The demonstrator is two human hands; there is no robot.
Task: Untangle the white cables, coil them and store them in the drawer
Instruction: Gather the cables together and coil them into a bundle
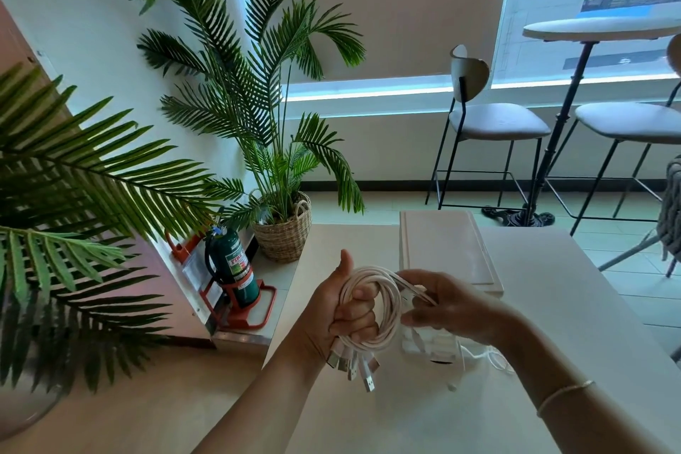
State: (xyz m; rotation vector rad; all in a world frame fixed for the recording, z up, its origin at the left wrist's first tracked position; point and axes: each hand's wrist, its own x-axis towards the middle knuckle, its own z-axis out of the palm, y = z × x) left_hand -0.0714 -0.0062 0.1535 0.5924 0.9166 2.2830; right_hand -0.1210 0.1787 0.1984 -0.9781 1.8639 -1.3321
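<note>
Far left of the white drawer unit (447, 251), on the floor: a red-and-green fire extinguisher (234, 271) and a potted palm in a woven basket (283, 232), not part of this. Nearer, just left of the drawer unit and above the pale tabletop (497, 416), my left hand (342, 310) has its fingers curled through a coil of white cables (372, 306), thumb up, gripping the loops; several USB plug ends (355, 365) hang below my fist. So coiling looks mostly done for this bunch, several loops already neat. My right hand (446, 306), right in front of the drawer unit, pinches the loose tail of the same coil between thumb and fingertips, other fingers loosely bent. I'd say it's the last wrap or a tuck. Under my right hand, at the front of the drawer unit, a bit more thin white cable (493, 357) lies on the tabletop; can't tell if it is a separate one left to coil. Can't tell if the drawer is open; my right hand hides it. Storing not yet done.
</note>
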